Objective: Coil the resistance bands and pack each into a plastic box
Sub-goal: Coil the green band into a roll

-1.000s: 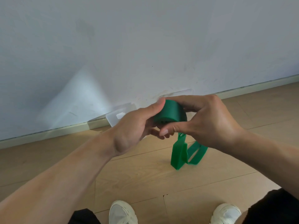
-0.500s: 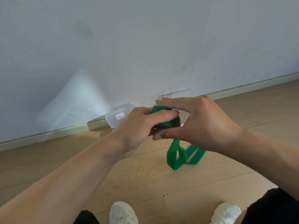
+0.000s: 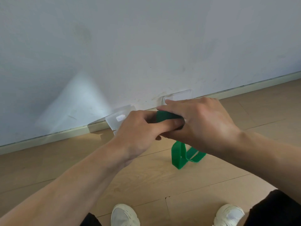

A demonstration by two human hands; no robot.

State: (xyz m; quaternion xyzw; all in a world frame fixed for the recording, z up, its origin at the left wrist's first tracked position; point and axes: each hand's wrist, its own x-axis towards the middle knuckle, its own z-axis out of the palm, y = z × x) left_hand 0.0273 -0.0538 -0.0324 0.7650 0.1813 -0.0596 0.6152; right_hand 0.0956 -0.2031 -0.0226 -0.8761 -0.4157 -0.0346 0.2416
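Note:
A green resistance band is partly rolled into a coil held between both hands above the floor. My left hand grips the coil from the left, fingers curled round it. My right hand covers the coil from the right and above, thumb underneath. The band's loose tail hangs down and folds onto the wooden floor. A clear plastic box stands by the baseboard, half hidden behind my left hand. A second clear plastic box leans on the wall behind my right hand.
A white wall with a pale baseboard runs across the back. Light wooden floor lies below. My two white shoes show at the bottom edge.
Both hands have turned around the coil and closed over it, so less of the green roll shows. The hanging tail has become shorter.

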